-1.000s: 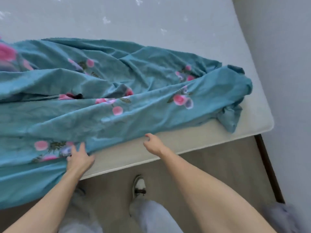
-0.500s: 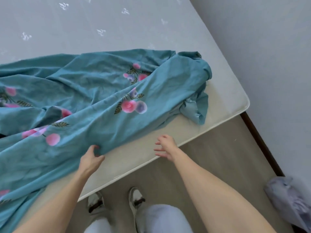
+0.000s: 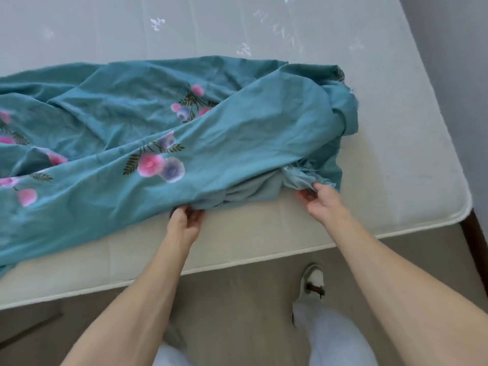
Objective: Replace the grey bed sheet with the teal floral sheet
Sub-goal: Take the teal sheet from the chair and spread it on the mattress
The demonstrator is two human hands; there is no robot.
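Observation:
The teal floral sheet (image 3: pixel 237 133) lies bunched across the near part of the bare white mattress (image 3: pixel 396 159), its left end hanging over the near side. My left hand (image 3: pixel 184 220) grips the sheet's near edge at the mattress side, fingers curled under the fabric. My right hand (image 3: pixel 322 196) pinches a frayed, gathered corner of the same sheet, close to the mattress's near right corner. No grey sheet is in view.
A grey wall (image 3: pixel 454 48) runs along the mattress's right side, with a dark skirting (image 3: pixel 475 244) at its foot. My legs and one shoe (image 3: pixel 313 281) stand on the beige floor (image 3: pixel 237 299) close to the bed.
My right hand, empty before, has reached forward and taken the sheet's corner. My left hand has shifted right along the near edge. The view has turned toward the bed's right corner.

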